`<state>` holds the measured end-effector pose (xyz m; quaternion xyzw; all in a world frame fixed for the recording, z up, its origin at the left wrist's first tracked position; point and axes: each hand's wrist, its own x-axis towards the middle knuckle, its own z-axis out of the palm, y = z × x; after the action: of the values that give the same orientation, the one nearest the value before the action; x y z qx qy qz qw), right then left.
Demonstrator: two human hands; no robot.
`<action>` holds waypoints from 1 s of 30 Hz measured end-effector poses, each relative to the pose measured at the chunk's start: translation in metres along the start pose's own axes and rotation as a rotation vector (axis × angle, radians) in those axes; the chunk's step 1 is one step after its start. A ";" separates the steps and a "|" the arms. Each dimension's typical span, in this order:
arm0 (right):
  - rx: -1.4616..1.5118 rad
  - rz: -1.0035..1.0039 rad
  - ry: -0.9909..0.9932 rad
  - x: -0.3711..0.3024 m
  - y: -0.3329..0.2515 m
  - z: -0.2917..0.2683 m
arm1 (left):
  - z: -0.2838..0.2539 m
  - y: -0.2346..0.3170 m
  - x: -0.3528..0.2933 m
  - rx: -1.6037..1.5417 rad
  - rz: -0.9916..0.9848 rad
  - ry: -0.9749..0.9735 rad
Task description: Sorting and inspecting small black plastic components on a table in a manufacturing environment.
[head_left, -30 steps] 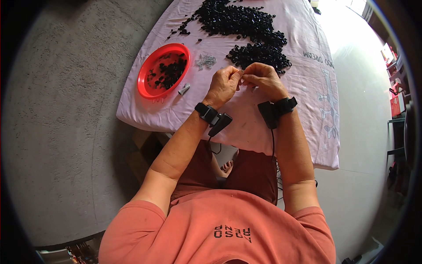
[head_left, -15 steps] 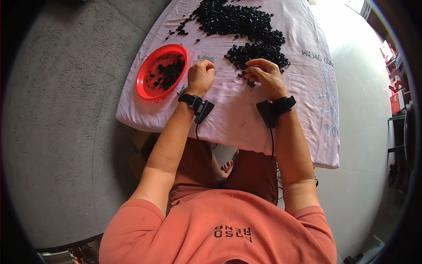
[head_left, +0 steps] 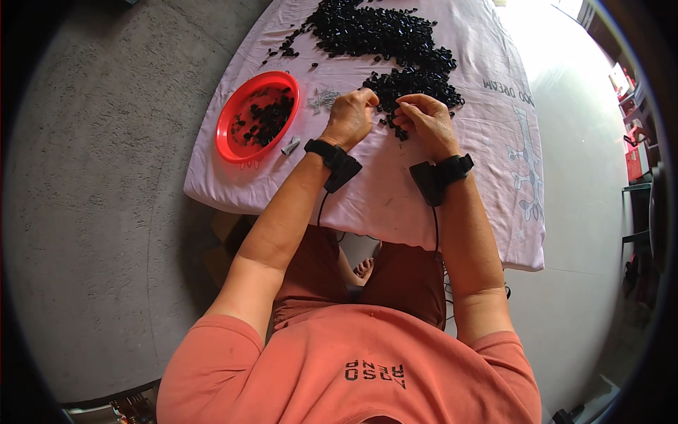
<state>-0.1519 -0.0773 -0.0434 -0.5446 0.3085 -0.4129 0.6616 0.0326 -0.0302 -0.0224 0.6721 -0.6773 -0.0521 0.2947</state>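
Small black pieces (head_left: 417, 83) are heaped on the pink-clothed desk (head_left: 487, 212) just beyond both hands, and a few lie loose by the right hand (head_left: 426, 121). The left hand (head_left: 351, 120) is held just apart from it, with its fingers curled in; the right thumb and forefinger are brought near each other. Whether anything is gripped by either hand cannot be told, since the fingertips are too small and partly hidden. A piece could be dropped or lost among the others if a pinch were loose or off-centre. The loose pieces could be scattered if they were brushed by the right hand's lower fingers. The thin grey slivers (head_left: 325, 98), spread between the left hand and the red tray (head_left: 233, 146), could be swept aside by a careless leftward reach. The tray, near the desk's left edge, could be knocked and its black contents spilled. A wrist cable (head_left: 322, 210) could be snagged on the desk edge, and a hand jerked.
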 end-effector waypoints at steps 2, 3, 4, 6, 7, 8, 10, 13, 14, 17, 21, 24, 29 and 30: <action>0.018 0.008 0.000 0.000 0.000 0.001 | 0.004 0.002 0.002 0.042 0.066 -0.016; 0.027 0.013 -0.001 -0.001 -0.001 0.002 | 0.005 0.001 0.003 0.049 0.069 -0.017; 0.022 0.013 -0.002 -0.001 -0.001 0.002 | 0.007 -0.001 0.002 0.055 0.072 -0.021; 0.012 0.014 -0.005 -0.002 -0.003 0.003 | 0.009 -0.005 -0.001 0.064 0.076 -0.025; 0.008 0.012 -0.007 -0.001 -0.001 0.002 | 0.009 -0.005 -0.002 0.064 0.080 -0.026; 0.004 0.009 -0.010 0.001 0.002 0.000 | 0.009 -0.006 -0.004 0.065 0.083 -0.026; -0.005 0.007 -0.019 0.002 0.003 0.000 | 0.007 -0.007 -0.009 0.062 0.076 -0.026; -0.013 0.019 -0.047 0.000 -0.001 0.002 | 0.002 -0.007 -0.019 0.056 0.061 -0.031; -0.012 0.027 -0.062 -0.002 -0.003 0.004 | 0.000 -0.006 -0.022 0.053 0.056 -0.033; -0.015 0.018 -0.107 0.000 0.000 0.003 | -0.004 -0.001 -0.027 0.029 0.077 0.016; -0.036 0.040 -0.142 -0.005 -0.007 0.006 | -0.015 0.022 -0.029 -0.149 0.025 0.003; -0.008 0.041 -0.201 -0.007 -0.012 0.008 | -0.020 0.036 -0.029 -0.228 0.043 0.007; 0.106 0.081 -0.195 -0.003 -0.005 0.001 | -0.022 0.040 -0.030 -0.317 0.009 0.004; 0.102 0.083 -0.199 -0.002 -0.004 0.000 | -0.022 0.041 -0.030 -0.305 0.024 0.012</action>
<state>-0.1541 -0.0760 -0.0395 -0.5354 0.2422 -0.3440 0.7324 0.0042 0.0089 0.0046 0.6116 -0.6677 -0.1466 0.3982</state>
